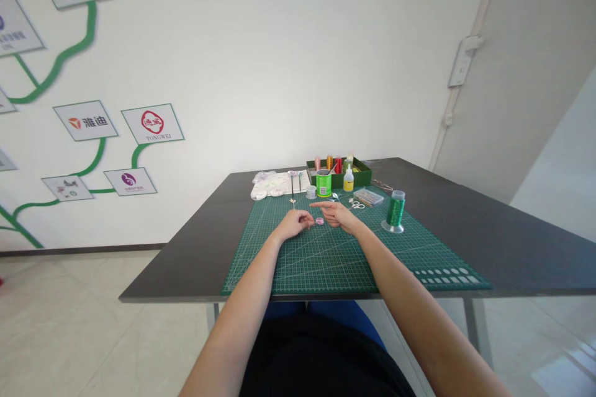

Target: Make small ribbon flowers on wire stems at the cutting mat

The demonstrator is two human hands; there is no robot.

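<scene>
My left hand [295,223] is low over the green cutting mat [326,267], its fingers curled in and fingertips together; whatever they hold is too small to make out. Beside those fingertips is a small pink-and-purple flower-like piece [319,221]; whether it is held or lies on the mat, I cannot tell. My right hand [339,216] is just right of it, index finger stretched out to the left and the other fingers bent in. Anything in that pinch is hidden. White-handled scissors [357,205] lie behind the right hand.
A green thread spool [395,211] stands at right near a clear flat case [369,197]. Behind are a green can [323,183], a yellow-labelled glue bottle [348,180], a small white tub [311,192] and a dark green box [363,177] of spools. White cloth [274,185] lies at back left.
</scene>
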